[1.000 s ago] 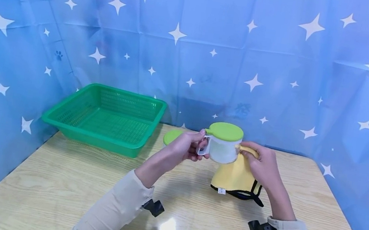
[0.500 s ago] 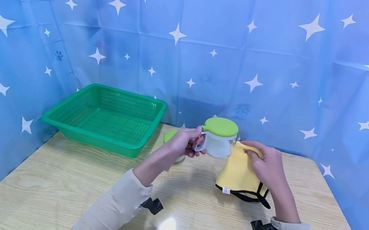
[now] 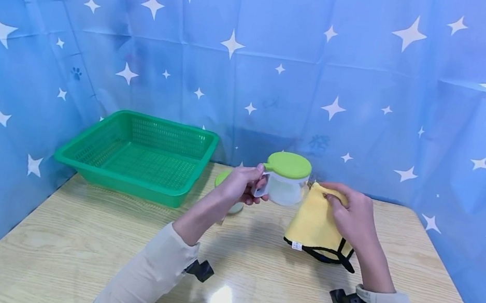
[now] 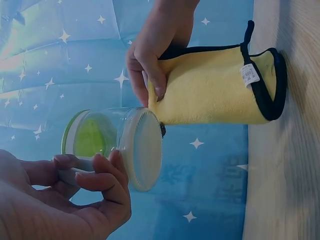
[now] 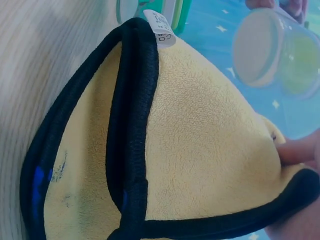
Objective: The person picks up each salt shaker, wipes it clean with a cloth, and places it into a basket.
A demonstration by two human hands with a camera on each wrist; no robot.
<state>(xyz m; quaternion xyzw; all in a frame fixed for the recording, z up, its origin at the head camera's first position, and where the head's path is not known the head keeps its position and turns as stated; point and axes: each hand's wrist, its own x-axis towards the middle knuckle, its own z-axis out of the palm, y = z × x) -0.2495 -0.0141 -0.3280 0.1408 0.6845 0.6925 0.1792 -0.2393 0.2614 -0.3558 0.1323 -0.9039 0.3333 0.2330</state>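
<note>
My left hand [image 3: 242,185] grips the handle of a clear seasoning jar [image 3: 283,191] with a green lid [image 3: 289,164], held up over the table. The left wrist view shows the jar's pale round base [image 4: 146,150] and the fingers curled at the handle. My right hand [image 3: 353,217] pinches the top of a yellow cloth [image 3: 319,225] with black edging and a small white tag [image 4: 249,75]. It hangs folded beside the jar, its upper corner close to the jar's wall. In the right wrist view the cloth [image 5: 200,130] fills most of the frame.
A second green-lidded jar [image 3: 235,208] stands on the wooden table [image 3: 252,278], partly hidden behind my left hand. At the back left is a green plastic basket [image 3: 124,186]. A blue star-printed curtain [image 3: 280,89] closes off the back and sides.
The jar has moved left and slightly up in my left hand. My right hand has shifted a little to the right with the cloth, which has come away from the jar's side.
</note>
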